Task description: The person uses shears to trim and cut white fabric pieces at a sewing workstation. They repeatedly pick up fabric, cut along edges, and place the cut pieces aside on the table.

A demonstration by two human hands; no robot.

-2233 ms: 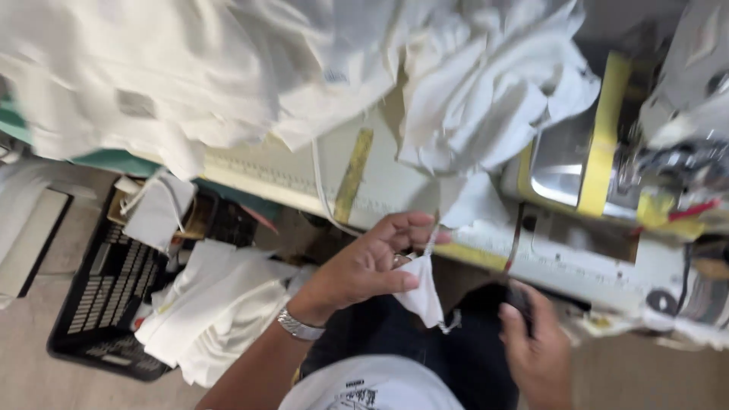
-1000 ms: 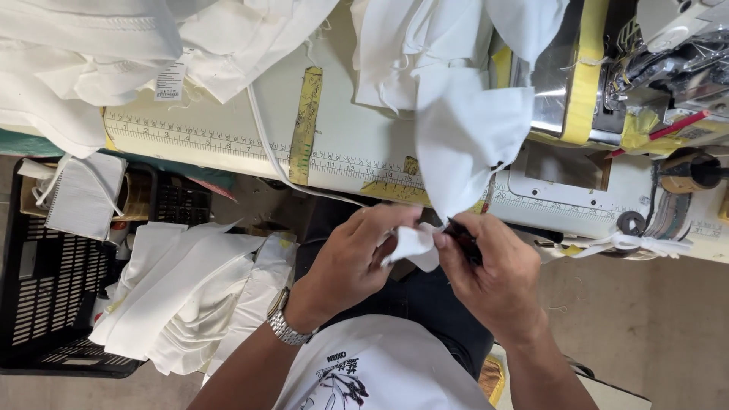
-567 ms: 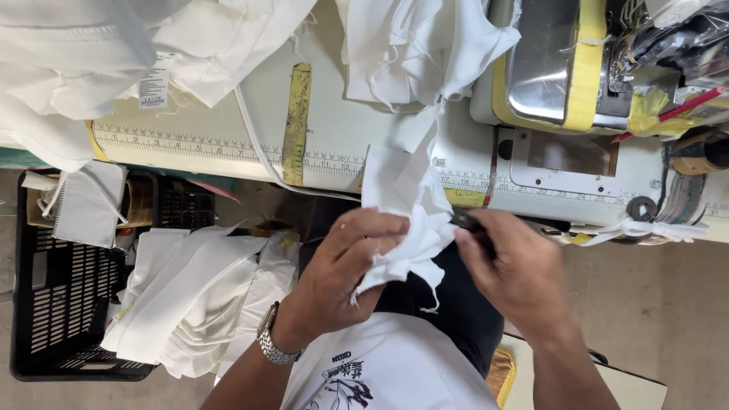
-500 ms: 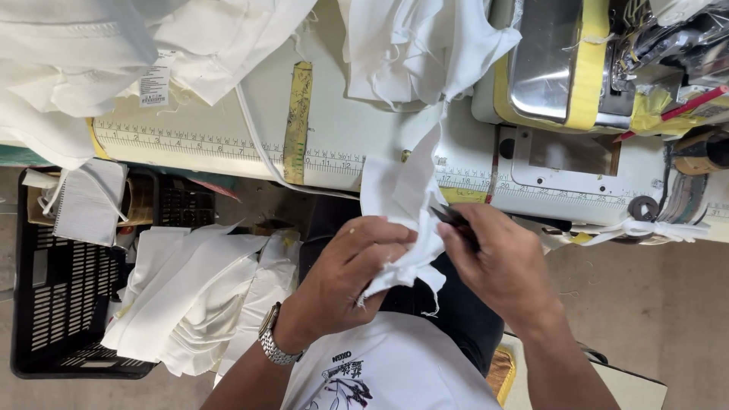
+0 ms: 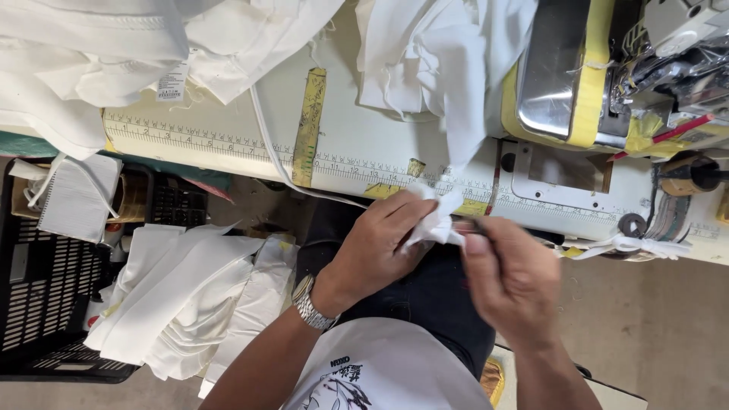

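A small bunched end of white cloth (image 5: 434, 225) sits between the two hands, just in front of the near edge of the worktop (image 5: 364, 148), over the person's dark-trousered lap. It runs up as a narrow strip to a larger heap of white fabric (image 5: 440, 61) lying on the worktop. The left hand (image 5: 376, 254), with a metal wristwatch (image 5: 310, 302) on its wrist, has its fingers curled closed around the bunched end. The right hand (image 5: 512, 281) is blurred; its fingers are closed in a pinch on a thin dark tool (image 5: 467, 225) whose tip meets the cloth, though what kind of tool it is cannot be told. Printed ruler markings run along the worktop's front edge, and a yellow measuring tape (image 5: 310, 125) lies across it. To the right stands a sewing machine (image 5: 607, 76) edged in yellow tape. More white garments (image 5: 114, 53) pile at upper left. Below, folded white pieces (image 5: 182, 300) rest beside a black crate (image 5: 42, 304)
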